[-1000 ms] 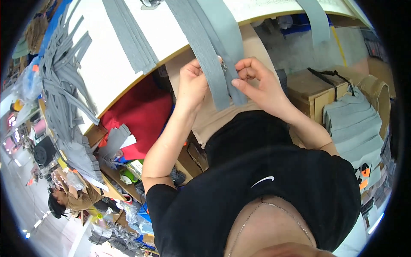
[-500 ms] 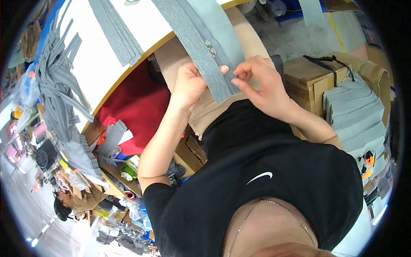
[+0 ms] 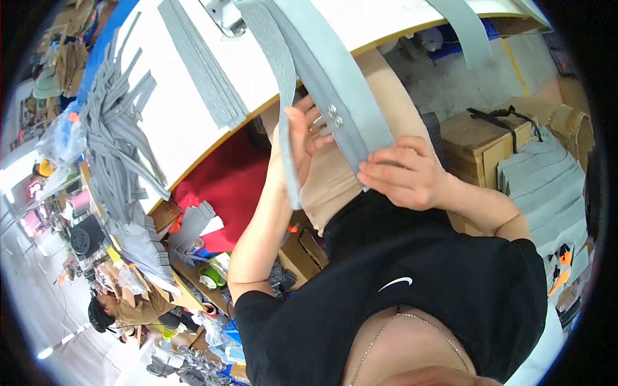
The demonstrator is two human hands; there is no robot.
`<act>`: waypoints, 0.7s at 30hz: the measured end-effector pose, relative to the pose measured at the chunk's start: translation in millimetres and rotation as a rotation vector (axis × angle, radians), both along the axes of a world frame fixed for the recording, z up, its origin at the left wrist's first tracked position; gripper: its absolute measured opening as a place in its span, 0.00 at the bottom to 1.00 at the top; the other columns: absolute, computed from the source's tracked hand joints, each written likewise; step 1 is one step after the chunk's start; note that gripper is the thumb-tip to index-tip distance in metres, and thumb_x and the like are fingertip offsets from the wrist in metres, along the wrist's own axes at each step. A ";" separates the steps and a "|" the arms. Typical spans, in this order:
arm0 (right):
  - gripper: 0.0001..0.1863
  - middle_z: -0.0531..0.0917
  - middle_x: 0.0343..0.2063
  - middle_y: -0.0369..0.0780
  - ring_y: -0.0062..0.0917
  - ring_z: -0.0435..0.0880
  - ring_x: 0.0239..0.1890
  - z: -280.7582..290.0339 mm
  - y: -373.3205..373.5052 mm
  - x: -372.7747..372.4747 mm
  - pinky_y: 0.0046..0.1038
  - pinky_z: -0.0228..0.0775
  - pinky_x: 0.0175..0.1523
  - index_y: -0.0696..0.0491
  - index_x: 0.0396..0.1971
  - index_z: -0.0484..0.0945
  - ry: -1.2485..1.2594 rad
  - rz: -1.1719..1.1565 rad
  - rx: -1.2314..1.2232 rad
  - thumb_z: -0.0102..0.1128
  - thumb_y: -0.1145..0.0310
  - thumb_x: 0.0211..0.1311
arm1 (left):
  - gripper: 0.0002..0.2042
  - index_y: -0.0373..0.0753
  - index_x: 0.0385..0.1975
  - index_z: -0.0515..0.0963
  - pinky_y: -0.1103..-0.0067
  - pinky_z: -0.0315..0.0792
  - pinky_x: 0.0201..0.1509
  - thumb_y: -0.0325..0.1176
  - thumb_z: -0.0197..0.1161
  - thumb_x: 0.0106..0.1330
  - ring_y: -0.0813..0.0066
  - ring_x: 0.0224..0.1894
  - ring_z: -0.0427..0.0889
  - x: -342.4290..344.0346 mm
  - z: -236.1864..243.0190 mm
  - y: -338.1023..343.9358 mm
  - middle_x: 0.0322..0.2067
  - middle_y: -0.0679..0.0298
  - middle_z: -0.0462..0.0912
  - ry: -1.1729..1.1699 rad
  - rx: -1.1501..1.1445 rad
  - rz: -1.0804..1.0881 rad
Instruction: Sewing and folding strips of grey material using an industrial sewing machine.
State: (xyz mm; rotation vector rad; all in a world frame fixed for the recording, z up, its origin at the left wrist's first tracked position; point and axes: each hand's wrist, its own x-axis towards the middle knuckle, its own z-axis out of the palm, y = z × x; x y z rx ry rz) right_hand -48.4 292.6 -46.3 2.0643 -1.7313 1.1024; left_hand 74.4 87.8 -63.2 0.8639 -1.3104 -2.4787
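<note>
A light grey fabric strip (image 3: 347, 71) hangs off the table edge over my lap, with a grey zipper (image 3: 309, 71) along its left side. Two metal zipper sliders (image 3: 335, 116) sit partway down it. At the lower end, my right hand (image 3: 409, 174) pinches the strip's corner between thumb and fingers. My left hand (image 3: 301, 132) is left of the sliders, palm up, its fingers spread and the tips close to the zipper; I cannot tell if they touch it. A darker grey textured strip (image 3: 283, 77) drapes loosely over that hand and wrist.
Bundled grey strips (image 3: 203, 71) and a tangled heap of strips (image 3: 119, 122) lie on the white table (image 3: 257, 83). Sewing machine metal (image 3: 225, 18) shows at its far side. Right stand a cardboard box (image 3: 463, 141) and stacked grey fabric (image 3: 544, 186). Another person (image 3: 135, 302) works at far left.
The darker strip has come away from the zipper, over my left hand, which has opened. My right hand has moved down and closed on the light grey strip's end. The view has shifted slightly.
</note>
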 end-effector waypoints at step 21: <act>0.09 0.87 0.37 0.30 0.22 0.85 0.43 -1.1 -10.5 2.5 0.31 0.68 0.52 0.51 0.33 0.89 -0.090 0.032 0.116 0.70 0.70 0.49 | 0.13 0.31 0.41 0.85 0.80 0.77 0.34 0.37 0.71 0.70 0.77 0.29 0.83 -6.6 36.5 -32.1 0.27 0.63 0.85 -0.381 -0.420 -0.090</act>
